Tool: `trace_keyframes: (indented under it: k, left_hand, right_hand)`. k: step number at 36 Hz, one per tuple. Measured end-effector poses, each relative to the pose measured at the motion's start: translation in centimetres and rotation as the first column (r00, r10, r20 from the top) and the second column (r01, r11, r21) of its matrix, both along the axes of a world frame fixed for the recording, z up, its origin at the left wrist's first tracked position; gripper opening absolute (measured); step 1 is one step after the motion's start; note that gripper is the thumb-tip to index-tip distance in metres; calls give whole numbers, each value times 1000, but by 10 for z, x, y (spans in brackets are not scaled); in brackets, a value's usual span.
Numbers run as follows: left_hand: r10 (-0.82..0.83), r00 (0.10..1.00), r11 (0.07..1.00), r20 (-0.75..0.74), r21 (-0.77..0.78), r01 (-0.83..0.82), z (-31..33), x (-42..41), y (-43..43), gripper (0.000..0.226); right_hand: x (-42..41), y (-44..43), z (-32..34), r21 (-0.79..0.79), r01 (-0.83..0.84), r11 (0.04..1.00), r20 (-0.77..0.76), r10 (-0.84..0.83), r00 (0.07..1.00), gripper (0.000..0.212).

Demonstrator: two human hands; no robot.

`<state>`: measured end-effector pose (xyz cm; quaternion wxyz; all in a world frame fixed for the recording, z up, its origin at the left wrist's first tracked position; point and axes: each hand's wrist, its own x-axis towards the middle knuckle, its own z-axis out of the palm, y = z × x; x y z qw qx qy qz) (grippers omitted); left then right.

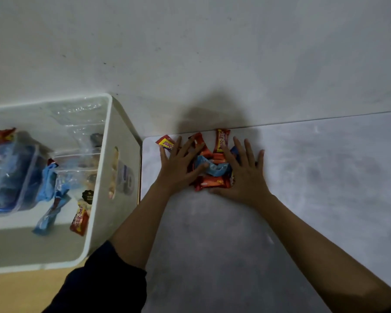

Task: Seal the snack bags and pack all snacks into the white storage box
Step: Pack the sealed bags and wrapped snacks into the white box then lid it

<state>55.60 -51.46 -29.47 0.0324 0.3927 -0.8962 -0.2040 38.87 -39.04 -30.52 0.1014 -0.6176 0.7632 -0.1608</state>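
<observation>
Storage box [104,177] left of table [303,177], holding snack packs [52,193]. Snack pile [215,163] at table's far left corner, between left hand [178,168] and right hand [244,175], against wall [212,53].

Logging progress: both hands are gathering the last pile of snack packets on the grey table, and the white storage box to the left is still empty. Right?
Not quite. The white storage box is not empty: the head view shows snack packets and clear bags already inside. The rest holds: the left hand and right hand flank the pile of packets on the grey table.

Dark navy sleeve [104,281] pushed up on left arm; right forearm bare, no rings.
</observation>
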Motion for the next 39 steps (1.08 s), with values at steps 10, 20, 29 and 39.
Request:
trace_keyframes:
  k: [10,20,29,39]
  left_hand:
    - [-32,999,998,-36,54,34,2,11,7,104]
    - [-4,997,1000,-71,-30,2,-7,19,10,111]
    - [167,974,982,-155,-63,-178,-6,23,16,90]
    - [139,978,983,-152,-99,-155,-10,20,17,101]
  right_hand:
    - [-18,-30,0,58,-123,991,-7,124,992,113]
    - [-25,-44,10,67,-195,978,-33,198,980,108]
    - [-25,-43,8,98,-172,980,-56,178,982,92]
    - [-31,-18,0,63,-88,994,-124,95,988,82]
